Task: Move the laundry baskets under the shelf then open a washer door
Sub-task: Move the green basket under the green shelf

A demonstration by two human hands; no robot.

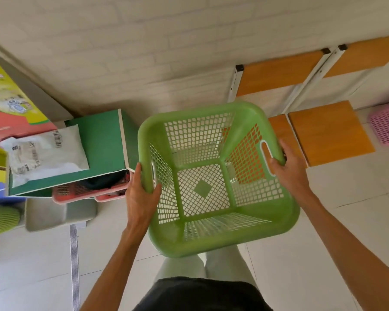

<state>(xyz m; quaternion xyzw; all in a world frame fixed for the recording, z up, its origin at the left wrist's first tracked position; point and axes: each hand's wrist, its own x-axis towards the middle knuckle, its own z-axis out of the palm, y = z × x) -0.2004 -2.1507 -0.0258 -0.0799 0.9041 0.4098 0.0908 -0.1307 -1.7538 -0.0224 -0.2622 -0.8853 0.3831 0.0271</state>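
An empty green laundry basket [213, 239] with perforated walls hangs above the tiled floor in front of me. My left hand [139, 191] grips its left rim by the handle slot. My right hand [289, 164] grips the right rim beside the other slot. The white metal shelf [279, 74] with orange wooden boards stands against the wall just beyond the basket, to the upper right. A pink laundry basket [387, 126] sits on the floor under the shelf at the far right edge. No washer is visible.
A green cardboard box [101, 144] with a white mailer bag on top stands to the left. A red basket [88, 194] with dark clothes sits below it. Colourful boxes fill the far left. My legs are under the basket.
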